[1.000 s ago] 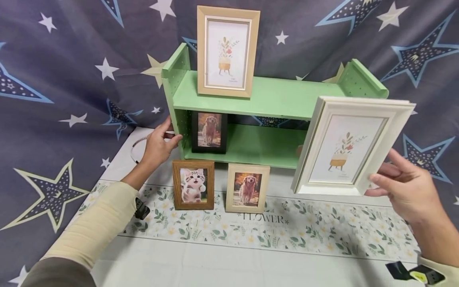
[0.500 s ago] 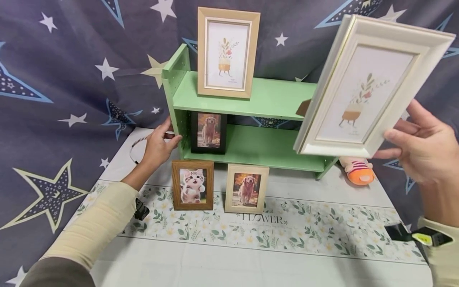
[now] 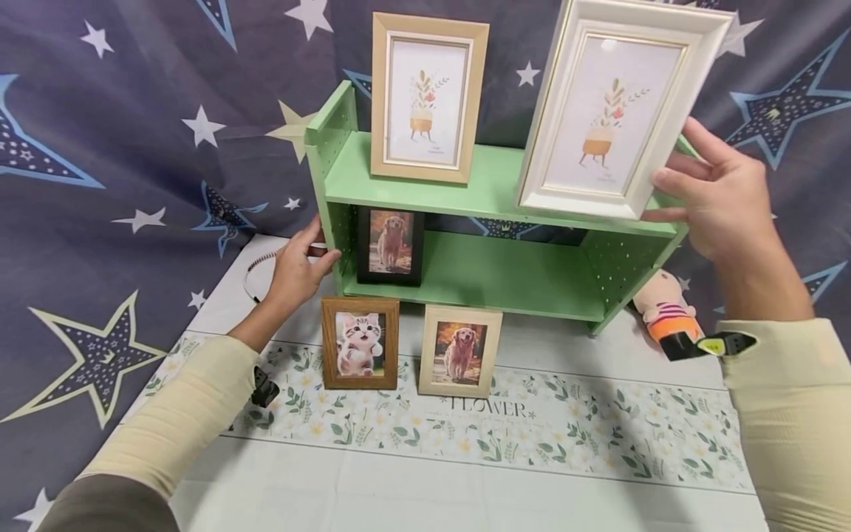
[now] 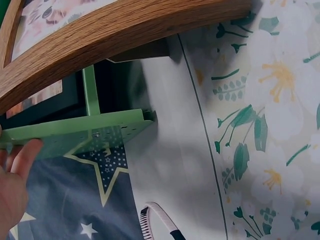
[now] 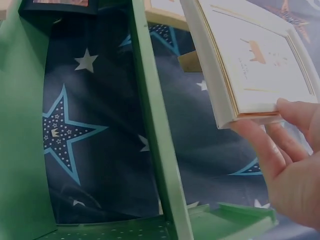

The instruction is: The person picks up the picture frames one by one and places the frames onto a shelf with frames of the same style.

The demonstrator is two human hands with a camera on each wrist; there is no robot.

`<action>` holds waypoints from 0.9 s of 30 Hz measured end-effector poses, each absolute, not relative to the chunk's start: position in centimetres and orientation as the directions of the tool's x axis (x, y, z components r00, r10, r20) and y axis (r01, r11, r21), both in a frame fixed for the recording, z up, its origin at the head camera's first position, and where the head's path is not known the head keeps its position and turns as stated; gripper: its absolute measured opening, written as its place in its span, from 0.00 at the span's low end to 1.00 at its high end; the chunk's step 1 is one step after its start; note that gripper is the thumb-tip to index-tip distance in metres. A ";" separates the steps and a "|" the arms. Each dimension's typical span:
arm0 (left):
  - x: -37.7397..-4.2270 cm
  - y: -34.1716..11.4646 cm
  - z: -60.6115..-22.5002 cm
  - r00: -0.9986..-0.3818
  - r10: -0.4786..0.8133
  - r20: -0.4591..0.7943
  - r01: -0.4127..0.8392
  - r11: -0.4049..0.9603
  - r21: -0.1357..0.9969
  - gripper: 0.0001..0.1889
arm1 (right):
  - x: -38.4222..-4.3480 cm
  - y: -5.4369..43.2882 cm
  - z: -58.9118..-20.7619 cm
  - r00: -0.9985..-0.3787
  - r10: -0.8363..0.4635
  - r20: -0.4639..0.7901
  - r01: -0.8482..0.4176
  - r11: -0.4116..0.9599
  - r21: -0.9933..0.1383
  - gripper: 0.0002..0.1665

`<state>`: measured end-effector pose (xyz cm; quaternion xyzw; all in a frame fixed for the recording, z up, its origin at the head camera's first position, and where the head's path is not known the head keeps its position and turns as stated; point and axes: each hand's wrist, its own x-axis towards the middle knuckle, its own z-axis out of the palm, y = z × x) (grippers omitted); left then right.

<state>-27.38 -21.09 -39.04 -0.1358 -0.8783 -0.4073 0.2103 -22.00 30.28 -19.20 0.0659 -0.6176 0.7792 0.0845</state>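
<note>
My right hand (image 3: 721, 196) grips a white picture frame (image 3: 612, 114) by its right edge, thumb in front and fingers behind. This frame tilts a little over the right part of the upper board; whether it touches the board I cannot tell. In the right wrist view a brown stand (image 5: 190, 62) juts from its back. My left hand (image 3: 295, 270) rests against the left side panel of the green shelf (image 3: 425, 193), thumb toward its front edge. On the upper board stands a light wood picture frame (image 3: 428, 96). A black picture frame (image 3: 391, 245) stands on the lower board at left.
On the table before the shelf stand a brown picture frame (image 3: 360, 343) with a kitten and a pale picture frame (image 3: 460, 350) with a dog. A plush toy (image 3: 667, 304) lies right of the shelf. A headband (image 4: 157, 220) lies to its left.
The right hand has lifted the white picture frame from in front of the shelf's right end, then brought it left over the upper board. My left hand has stayed at the side panel.
</note>
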 end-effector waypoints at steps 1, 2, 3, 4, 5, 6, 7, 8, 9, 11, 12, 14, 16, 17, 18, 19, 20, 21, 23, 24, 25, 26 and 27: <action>-27.4 -21.1 -39.0 -0.875 0.067 0.479 0.408 0.634 0.657 0.41 | -22.4 30.1 -19.2 -0.980 0.057 0.189 -0.197 -0.205 -0.959 0.42; -27.4 -21.1 -39.1 -0.874 0.067 0.482 0.410 0.635 0.655 0.41 | -22.9 30.0 -19.1 -0.981 0.065 0.180 -0.189 -0.178 -0.966 0.42; -27.4 -21.1 -39.1 -0.872 0.067 0.484 0.411 0.638 0.652 0.41 | -23.3 29.8 -19.1 -0.982 0.073 0.173 -0.183 -0.155 -0.971 0.42; -27.5 -21.1 -39.1 -0.872 0.067 0.486 0.411 0.639 0.650 0.41 | -23.7 29.7 -19.1 -0.983 0.081 0.166 -0.175 -0.129 -0.976 0.42; -27.5 -21.1 -39.1 -0.870 0.068 0.488 0.413 0.640 0.648 0.41 | -24.1 29.5 -19.1 -0.983 0.087 0.161 -0.170 -0.111 -0.979 0.42; -27.5 -21.1 -39.2 -0.871 0.069 0.487 0.413 0.640 0.648 0.41 | -24.4 29.4 -19.2 -0.983 0.092 0.161 -0.170 -0.100 -0.980 0.42; -27.5 -21.1 -39.2 -0.870 0.069 0.489 0.414 0.642 0.645 0.41 | -24.8 29.3 -19.2 -0.982 0.099 0.160 -0.169 -0.082 -0.982 0.41; -27.5 -21.1 -39.2 -0.870 0.070 0.489 0.415 0.641 0.646 0.41 | -25.1 29.2 -19.3 -0.981 0.106 0.160 -0.168 -0.068 -0.983 0.41; -27.5 -21.1 -39.2 -0.870 0.068 0.488 0.414 0.640 0.647 0.41 | -25.4 29.1 -19.4 -0.981 0.109 0.161 -0.167 -0.054 -0.984 0.40; -27.5 -21.1 -39.2 -0.871 0.066 0.487 0.413 0.636 0.652 0.41 | -26.0 28.9 -19.6 -0.980 0.114 0.163 -0.167 -0.025 -0.986 0.39; -27.5 -21.1 -39.2 -0.871 0.064 0.488 0.412 0.636 0.652 0.40 | -26.3 28.9 -19.7 -0.979 0.116 0.165 -0.168 -0.011 -0.986 0.39; -27.5 -21.1 -39.1 -0.869 0.063 0.490 0.413 0.639 0.649 0.40 | -26.7 28.8 -19.9 -0.979 0.123 0.164 -0.164 0.007 -0.986 0.38; -27.5 -21.1 -39.1 -0.868 0.065 0.493 0.416 0.638 0.648 0.40 | -27.1 28.8 -20.2 -0.978 0.129 0.163 -0.163 0.012 -0.987 0.37; -27.5 -21.0 -39.1 -0.867 0.066 0.493 0.416 0.639 0.647 0.41 | -27.3 28.8 -20.3 -0.978 0.130 0.164 -0.164 0.011 -0.986 0.37; -27.5 -21.0 -39.1 -0.867 0.066 0.495 0.417 0.640 0.646 0.41 | -27.5 28.8 -20.4 -0.977 0.130 0.166 -0.167 0.008 -0.986 0.37; -27.4 -21.0 -39.1 -0.866 0.066 0.496 0.418 0.639 0.646 0.41 | -27.7 28.8 -20.6 -0.978 0.128 0.166 -0.167 0.001 -0.986 0.37; -27.4 -21.0 -39.1 -0.866 0.065 0.496 0.418 0.638 0.647 0.41 | -27.8 28.8 -20.7 -0.978 0.127 0.165 -0.167 -0.003 -0.986 0.37; -27.4 -21.1 -39.2 -0.866 0.065 0.496 0.418 0.639 0.646 0.41 | -28.0 28.8 -20.8 -0.979 0.124 0.162 -0.164 -0.006 -0.986 0.38; -27.4 -21.1 -39.2 -0.868 0.063 0.492 0.414 0.638 0.649 0.41 | -28.2 28.8 -21.1 -0.981 0.121 0.154 -0.157 -0.010 -0.988 0.38; -27.4 -21.1 -39.3 -0.869 0.063 0.490 0.413 0.637 0.651 0.41 | -28.3 28.8 -21.2 -0.981 0.121 0.149 -0.152 -0.010 -0.988 0.38; -27.4 -21.1 -39.3 -0.871 0.062 0.488 0.412 0.634 0.655 0.41 | -28.4 28.8 -21.2 -0.982 0.122 0.142 -0.144 -0.011 -0.990 0.38; -27.4 -21.2 -39.2 -0.872 0.060 0.485 0.410 0.629 0.660 0.41 | -28.4 28.8 -21.2 -0.983 0.121 0.140 -0.143 -0.011 -0.990 0.38; -27.5 -21.2 -39.2 -0.872 0.058 0.486 0.412 0.624 0.664 0.41 | -28.5 28.9 -21.2 -0.983 0.120 0.139 -0.141 -0.008 -0.990 0.38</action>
